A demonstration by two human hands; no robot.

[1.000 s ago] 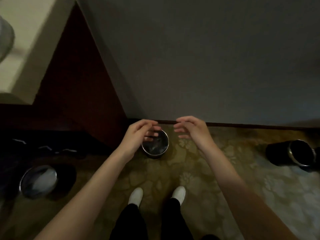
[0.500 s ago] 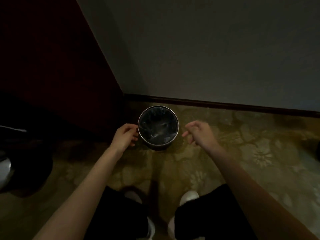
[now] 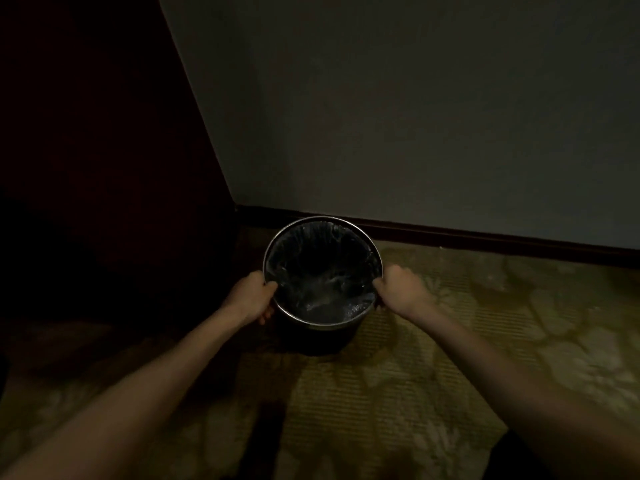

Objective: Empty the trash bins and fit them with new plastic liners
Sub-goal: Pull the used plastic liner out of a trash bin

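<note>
A round black trash bin (image 3: 313, 341) with a metal rim (image 3: 322, 220) stands on the carpet near the corner of the room. A thin clear plastic liner (image 3: 325, 289) lies crumpled inside it. My left hand (image 3: 251, 297) grips the rim on the left side, thumb over the edge. On the opposite side my right hand (image 3: 401, 289) grips the rim, fingers curled over it. The room is dim.
A grey wall (image 3: 415, 116) with a dark baseboard (image 3: 485, 239) runs just behind the bin. Dark wooden furniture (image 3: 104, 168) fills the left side. Patterned carpet (image 3: 450, 358) spreads to the right and toward me.
My view has dropped much closer to the bin. Both hands, which hovered beside it half a second ago, have closed on its rim. The other two bins have left the view.
</note>
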